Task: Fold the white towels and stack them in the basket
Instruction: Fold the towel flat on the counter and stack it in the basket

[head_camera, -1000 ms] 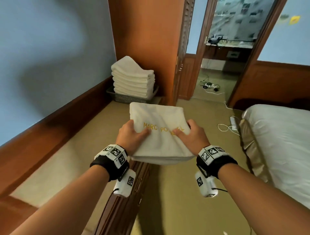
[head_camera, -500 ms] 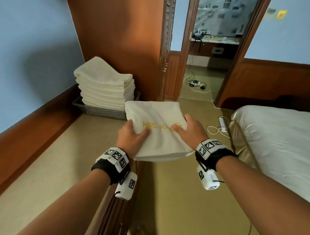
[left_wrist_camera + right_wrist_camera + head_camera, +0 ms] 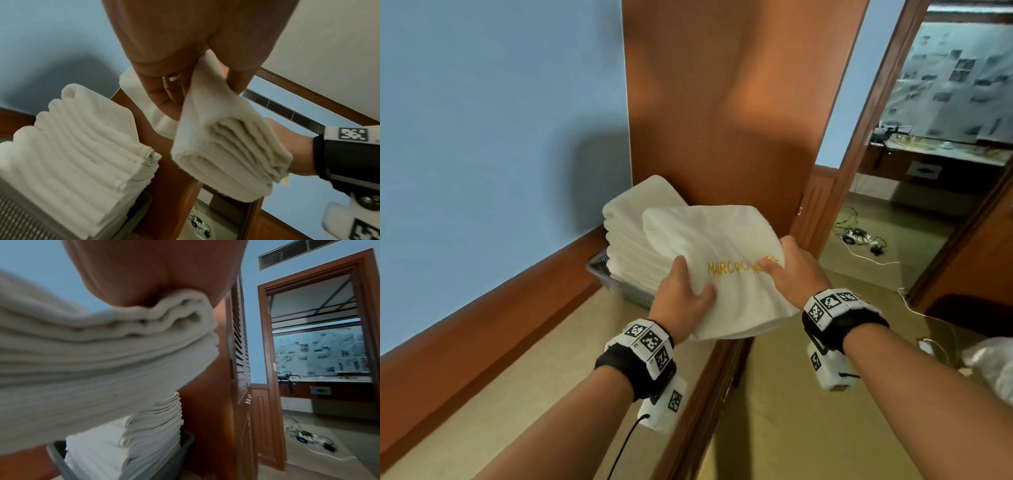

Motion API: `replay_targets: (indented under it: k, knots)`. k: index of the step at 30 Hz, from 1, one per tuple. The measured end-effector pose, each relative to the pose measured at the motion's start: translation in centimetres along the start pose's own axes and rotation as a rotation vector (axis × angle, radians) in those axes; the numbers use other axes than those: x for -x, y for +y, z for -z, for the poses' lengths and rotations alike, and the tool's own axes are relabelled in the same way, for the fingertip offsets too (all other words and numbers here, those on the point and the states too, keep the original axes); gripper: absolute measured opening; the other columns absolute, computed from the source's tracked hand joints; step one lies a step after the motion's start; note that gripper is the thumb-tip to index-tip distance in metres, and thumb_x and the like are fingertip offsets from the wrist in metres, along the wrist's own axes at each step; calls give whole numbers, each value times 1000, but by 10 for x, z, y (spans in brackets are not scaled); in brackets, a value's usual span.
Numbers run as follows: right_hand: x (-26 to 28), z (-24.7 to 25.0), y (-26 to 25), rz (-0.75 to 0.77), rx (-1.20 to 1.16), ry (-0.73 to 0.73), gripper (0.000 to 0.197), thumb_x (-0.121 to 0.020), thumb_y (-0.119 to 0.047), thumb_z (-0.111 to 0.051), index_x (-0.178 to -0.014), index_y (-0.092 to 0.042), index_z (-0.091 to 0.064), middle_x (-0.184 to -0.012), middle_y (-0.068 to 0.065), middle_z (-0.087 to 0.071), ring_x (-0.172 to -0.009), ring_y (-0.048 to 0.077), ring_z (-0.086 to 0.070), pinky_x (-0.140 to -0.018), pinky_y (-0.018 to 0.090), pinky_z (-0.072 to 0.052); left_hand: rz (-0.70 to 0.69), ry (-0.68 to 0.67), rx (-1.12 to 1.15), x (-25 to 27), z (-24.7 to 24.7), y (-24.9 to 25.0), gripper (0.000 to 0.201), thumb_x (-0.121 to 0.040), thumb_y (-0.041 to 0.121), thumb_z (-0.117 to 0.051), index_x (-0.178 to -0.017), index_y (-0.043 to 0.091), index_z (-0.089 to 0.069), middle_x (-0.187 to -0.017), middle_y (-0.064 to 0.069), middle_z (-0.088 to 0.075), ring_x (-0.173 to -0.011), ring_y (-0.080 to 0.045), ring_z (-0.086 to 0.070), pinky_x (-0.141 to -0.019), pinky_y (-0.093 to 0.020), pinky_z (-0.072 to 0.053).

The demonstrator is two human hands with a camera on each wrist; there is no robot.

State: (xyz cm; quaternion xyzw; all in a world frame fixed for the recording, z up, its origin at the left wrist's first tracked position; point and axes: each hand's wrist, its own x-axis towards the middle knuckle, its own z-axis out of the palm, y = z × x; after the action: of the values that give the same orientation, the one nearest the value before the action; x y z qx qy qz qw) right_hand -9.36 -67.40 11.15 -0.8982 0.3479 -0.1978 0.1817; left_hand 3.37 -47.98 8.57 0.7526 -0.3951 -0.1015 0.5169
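A room with pale blue walls, dark wooden skirting and an orange-brown wooden cabinet panel (image 3: 722, 120) is shown, with a beige-topped table (image 3: 534, 377) running along the wall. At the far end of that table, against the panel, a grey perforated plastic basket (image 3: 619, 289) is set, and a tall pile of folded white towels (image 3: 633, 233) is stacked in it, well above its rim; the corner placement probably lets wall and panel steady the pile.

A thick folded white towel with yellow embroidered lettering (image 3: 722, 260) is held in the air just beside the pile, on the near side of the basket and at about the level of the pile's top. It is gripped at its near edge from both sides: the left hand (image 3: 681, 301) is clamped on the left part, thumb on top and fingers (image 3: 170, 97) underneath, and the right hand (image 3: 796, 270) is closed on the right part in the same way. The two-sided grip appears intended to keep the layers flat and together, so the fold does not open during transfer. The towel is carried with its far edge leading towards the basket, which suggests it is meant to be laid on top of the pile, not yet done.

Beyond the basket to the right, an open doorway (image 3: 928, 171) with cables on the floor (image 3: 859, 240) is seen.
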Motion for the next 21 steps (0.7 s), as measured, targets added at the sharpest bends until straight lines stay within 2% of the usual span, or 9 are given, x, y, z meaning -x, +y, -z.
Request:
replay_targets:
  k: [3,5,7,14,17,21]
  knots:
    - [-58,-6,-6,63,49,-15,33,-96,-48,-51,-99,-18,-38,-87,1,-55,-76,26,-56,-64,39,-45,-18,42,-30,-35,-1,-1,35,-91,27,-66,-106,10,-39,-105,-6,-61,-93,-27,-61,-80,-46,-54]
    - [-98,-11,-9,112,69,-37,33,-97,-49,-49,-98,-19,-36,-85,0,-53,-72,22,-53,-58,36,-39,-17,72,-40,-62,-3,-4,36,-92,26,-65,-111,11,-38,-112,-7,-60,-97,-27,-61,-84,-46,-54]
    - [-141,-19,-9,169,68,-59,32,-97,-48,-49,-98,-19,-36,-85,0,-52,-71,20,-52,-58,36,-38,-14,110,-49,-92,-8,-10,37,-93,24,-63,-115,11,-37,-120,-7,-59,-102,-26,-60,-89,-43,-54]
    - [-280,-51,-9,348,-2,-121,32,-96,-42,-55,-99,-15,-38,-89,2,-53,-77,26,-54,-58,35,-38,71,279,-54,-189,-34,-33,33,-93,19,-61,-111,16,-34,-119,-7,-59,-103,-27,-61,-87,-39,-54]
    - [-325,-66,-9,420,-53,-159,32,-96,-40,-57,-98,-14,-38,-89,4,-53,-78,28,-54,-61,36,-39,108,350,-46,-220,-42,-39,30,-94,18,-61,-110,16,-35,-114,-2,-59,-100,-24,-60,-85,-35,-52]
    - [-367,-94,-15,479,-161,-185,33,-94,-37,-60,-96,-13,-38,-92,6,-53,-80,26,-50,-66,36,-37,173,486,6,-248,-47,-57,30,-90,15,-65,-109,13,-42,-96,4,-60,-89,-20,-60,-81,-35,-53]
